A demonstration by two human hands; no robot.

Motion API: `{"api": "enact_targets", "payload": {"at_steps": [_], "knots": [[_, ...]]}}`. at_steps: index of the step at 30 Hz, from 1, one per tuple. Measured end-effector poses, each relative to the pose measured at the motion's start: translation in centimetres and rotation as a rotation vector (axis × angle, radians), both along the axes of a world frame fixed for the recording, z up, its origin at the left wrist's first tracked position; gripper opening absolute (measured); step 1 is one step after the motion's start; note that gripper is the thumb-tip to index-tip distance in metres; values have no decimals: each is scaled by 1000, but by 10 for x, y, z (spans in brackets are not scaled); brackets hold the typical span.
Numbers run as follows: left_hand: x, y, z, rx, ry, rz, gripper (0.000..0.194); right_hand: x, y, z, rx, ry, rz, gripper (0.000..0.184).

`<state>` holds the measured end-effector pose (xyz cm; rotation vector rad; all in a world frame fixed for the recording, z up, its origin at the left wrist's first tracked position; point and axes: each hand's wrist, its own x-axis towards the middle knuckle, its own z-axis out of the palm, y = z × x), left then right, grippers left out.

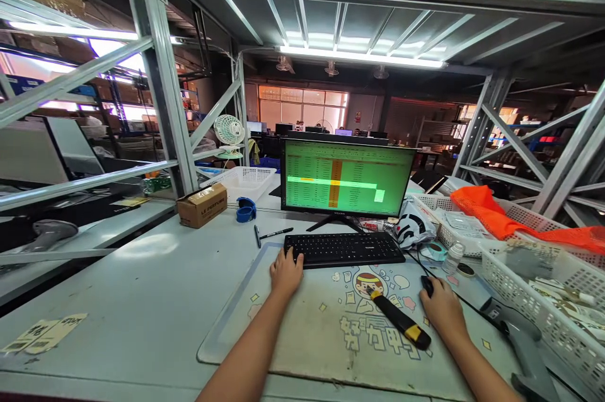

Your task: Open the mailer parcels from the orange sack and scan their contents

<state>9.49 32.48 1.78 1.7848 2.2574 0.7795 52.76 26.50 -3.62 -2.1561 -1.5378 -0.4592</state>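
My left hand [286, 271] rests at the left end of a black keyboard [347, 248], its fingers stretched over the keys. A black computer mouse [427, 285] is under my right hand [443, 305], with the fingers curved round it. Both forearms lie over a printed desk mat [307, 339]. Between them, a black and yellow utility knife [401, 320] lies at a slant on the mat. Behind the keyboard stands a monitor [347, 178] showing a green spreadsheet with an orange column and a bright highlighted row.
A barcode scanner [517, 339] lies right of my right forearm. White baskets [543, 314] with an orange mesh bag [486, 203] line the right side. Left of the monitor are a cardboard box [202, 205], blue tape dispenser [246, 210] and pens [276, 233]. Metal rack posts [163, 87] frame the desk.
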Motion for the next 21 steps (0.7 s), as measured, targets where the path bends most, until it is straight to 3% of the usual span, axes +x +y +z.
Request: {"api": "enact_targets", "payload": {"at_steps": [21], "knots": [[-1, 3, -6, 18, -17, 2, 57, 3, 3, -4, 10, -2, -9, 46]]}}
